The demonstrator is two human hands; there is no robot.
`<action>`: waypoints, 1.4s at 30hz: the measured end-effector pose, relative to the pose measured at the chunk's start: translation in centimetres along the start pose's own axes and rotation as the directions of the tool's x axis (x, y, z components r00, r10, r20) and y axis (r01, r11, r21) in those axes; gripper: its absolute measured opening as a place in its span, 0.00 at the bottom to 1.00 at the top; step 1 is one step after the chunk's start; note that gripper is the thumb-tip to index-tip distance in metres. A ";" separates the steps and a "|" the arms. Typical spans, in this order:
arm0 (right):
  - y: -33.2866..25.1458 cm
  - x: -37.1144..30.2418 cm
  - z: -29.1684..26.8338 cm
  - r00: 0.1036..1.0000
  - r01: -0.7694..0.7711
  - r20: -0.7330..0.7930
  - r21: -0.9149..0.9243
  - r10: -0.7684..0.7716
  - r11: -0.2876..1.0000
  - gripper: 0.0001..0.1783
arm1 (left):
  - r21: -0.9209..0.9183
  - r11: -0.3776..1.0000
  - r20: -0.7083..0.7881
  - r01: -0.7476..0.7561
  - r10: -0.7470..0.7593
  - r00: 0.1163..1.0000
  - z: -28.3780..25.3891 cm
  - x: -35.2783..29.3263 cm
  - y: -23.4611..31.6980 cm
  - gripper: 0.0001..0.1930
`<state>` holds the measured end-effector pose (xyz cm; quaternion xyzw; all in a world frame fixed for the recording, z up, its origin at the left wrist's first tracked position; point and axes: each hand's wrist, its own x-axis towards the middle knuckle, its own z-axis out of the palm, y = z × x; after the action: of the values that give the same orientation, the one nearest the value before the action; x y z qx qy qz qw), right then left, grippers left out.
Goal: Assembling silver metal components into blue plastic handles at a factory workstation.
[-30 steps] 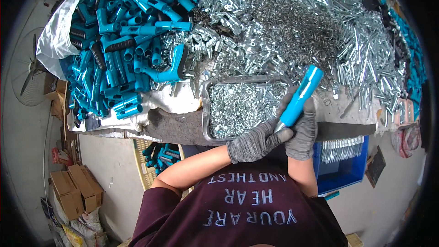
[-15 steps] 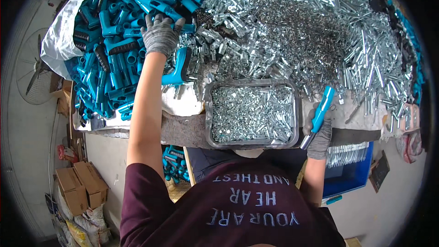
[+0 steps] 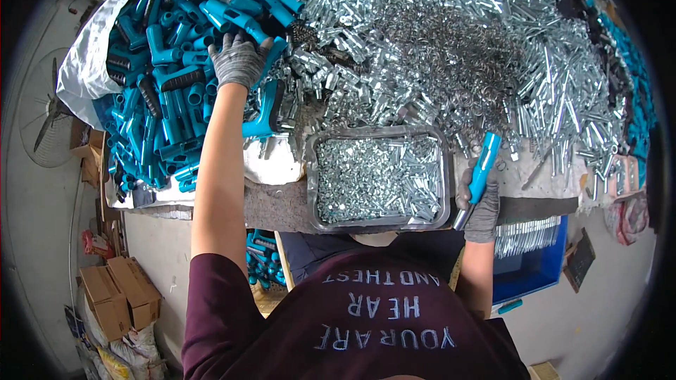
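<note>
My left hand (image 3: 238, 62), in a grey knit glove, reaches over a heap of teal pistol-shaped plastic handles (image 3: 165, 49). A teal handle (image 3: 274, 56) lies tilted under its thumb side, and the hand appears closed on it; the fingertips underneath are partly hidden. Another handle with a black grip (image 3: 267, 112) rests just below. At the bench's front edge, my gloved right hand (image 3: 484, 211) is wrapped round a teal tubular handle (image 3: 484, 169), its top leaning right. A shiny metal end (image 3: 461, 219) sticks out at the bottom of that handle.
A clear plastic tray (image 3: 310, 183) of small metal parts sits between my arms. Behind it spread piles of springs (image 3: 451, 49) and metal rods (image 3: 563, 91). Below the bench are a blue crate (image 3: 528, 274) on the right and more teal handles (image 3: 264, 260).
The teal handle by my left hand has turned from nearly level to a steeper tilt. My right hand still holds its handle. The whole view has shifted slightly.
</note>
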<state>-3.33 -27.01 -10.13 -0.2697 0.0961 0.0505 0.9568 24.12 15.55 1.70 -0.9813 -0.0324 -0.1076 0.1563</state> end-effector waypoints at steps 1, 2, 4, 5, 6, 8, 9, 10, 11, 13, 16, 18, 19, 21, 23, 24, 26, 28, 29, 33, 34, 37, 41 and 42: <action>0.0 -0.1 0.0 1.000 0.017 -0.011 -0.005 -0.017 1.000 0.26 | 0.024 1.000 0.027 0.000 -0.001 1.000 -0.2 0.0 0.3 0.35; 0.1 -0.1 0.2 1.000 0.023 -0.008 -0.005 -0.023 1.000 0.26 | 0.047 0.999 0.053 0.000 -0.002 0.999 -0.5 0.0 0.6 0.36; 0.2 -0.2 0.5 0.997 0.034 -0.068 -0.055 -0.038 0.998 0.26 | 0.055 0.998 0.064 -0.014 0.011 0.998 -0.5 0.1 0.5 0.36; 0.2 -0.2 0.5 0.997 0.037 -0.062 -0.057 -0.040 0.998 0.26 | 0.068 0.998 0.018 0.005 -0.006 1.000 0.2 0.2 0.2 0.36; 0.3 -0.2 0.3 0.999 0.026 -0.030 -0.045 -0.027 0.999 0.26 | 0.080 0.996 -0.028 0.025 -0.022 0.999 0.9 0.3 -0.2 0.36; 0.2 -0.1 0.0 1.000 0.019 0.009 -0.037 -0.018 0.999 0.27 | 0.093 0.995 -0.070 0.023 -0.017 0.997 1.2 0.2 -0.6 0.34; 0.2 -0.1 0.0 1.000 0.021 0.015 -0.050 -0.020 0.999 0.27 | 0.110 0.994 -0.104 0.021 -0.010 0.994 1.3 0.2 -1.1 0.32; 0.3 -0.1 -0.2 1.000 0.025 0.016 -0.060 -0.024 0.998 0.27 | 0.110 0.994 -0.108 0.021 -0.009 0.994 0.6 0.4 -1.2 0.32; 0.3 -0.1 -0.2 1.000 0.025 0.018 -0.063 -0.024 0.998 0.27 | 0.028 0.999 -0.044 0.024 -0.023 0.999 -0.6 0.6 -1.6 0.31; 0.4 0.0 -0.2 0.999 0.014 0.042 -0.038 -0.012 0.999 0.26 | -0.055 0.998 -0.007 -0.005 0.004 1.000 -1.4 0.7 -3.6 0.27; 0.2 -0.6 0.9 0.992 0.053 -0.112 -0.103 -0.064 0.993 0.28 | -0.814 0.579 -0.109 0.038 -0.218 0.970 -6.0 -4.6 -1.4 0.21; 0.2 -0.6 1.7 0.991 0.045 -0.117 -0.158 -0.064 0.986 0.28 | -0.975 -0.221 0.022 -0.003 -0.108 0.994 -5.3 -7.9 -1.3 0.17; -0.1 -0.8 2.3 0.991 0.036 -0.116 -0.216 -0.062 0.976 0.29 | -0.976 -0.214 -0.033 -0.031 0.006 0.999 -6.0 -10.0 -1.0 0.15; -0.6 -1.6 4.2 0.993 0.014 -0.112 -0.276 -0.046 0.961 0.31 | -0.959 -0.281 -0.006 0.041 0.163 0.987 -7.5 -13.8 0.5 0.13; -0.6 -2.4 6.4 0.993 0.002 -0.108 -0.324 -0.039 0.946 0.32 | -0.954 -0.270 0.087 0.129 0.163 0.983 -8.7 -16.8 2.3 0.12; -0.5 -2.8 8.1 0.995 -0.042 -0.097 -0.399 0.003 0.916 0.32 | -0.955 -0.278 0.053 0.100 0.174 0.983 -9.0 -17.8 3.1 0.12; -0.4 -3.3 11.6 0.994 -0.105 -0.035 -0.545 0.103 0.832 0.33 | -0.930 -0.360 -0.005 0.071 0.206 0.979 -8.3 -19.3 4.4 0.14; 0.4 -3.3 12.5 0.969 -0.160 0.076 -0.528 0.235 0.834 0.33 | -0.921 -0.371 0.029 0.118 0.238 0.971 -8.7 -20.7 5.6 0.16; 1.0 -3.5 12.8 0.971 -0.162 0.064 -0.530 0.230 0.832 0.33 | -0.937 -0.339 0.007 0.084 0.222 0.975 -8.1 -21.1 6.2 0.16; 2.6 -4.1 14.0 0.916 -0.253 0.130 -0.549 0.380 0.797 0.34 | -0.636 -0.726 0.060 0.262 0.293 0.954 -8.1 -22.6 8.4 0.21; 2.9 -4.2 14.1 0.902 -0.250 0.142 -0.599 0.408 0.761 0.35 | -0.473 -0.805 0.089 0.358 0.361 0.928 -8.5 -23.0 8.9 0.22; 2.3 -4.7 14.2 0.881 -0.300 0.144 -0.568 0.452 0.766 0.36 | -0.612 -0.657 0.105 0.440 0.483 0.869 -7.6 -23.4 8.0 0.28; 1.7 -4.4 13.1 0.901 -0.191 0.125 -0.746 0.415 0.638 0.33 | -0.837 -0.469 0.009 0.283 0.504 0.863 -8.1 -23.8 7.3 0.27; 1.8 -4.4 12.9 0.856 -0.204 0.110 -0.826 0.505 0.525 0.32 | -0.897 -0.361 0.006 0.255 0.567 0.824 -8.5 -23.3 6.6 0.25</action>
<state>-5.84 -18.87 0.64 -0.6246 -0.0475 0.3295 0.7065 0.30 5.90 2.46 -0.6548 0.1827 0.1921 -0.7078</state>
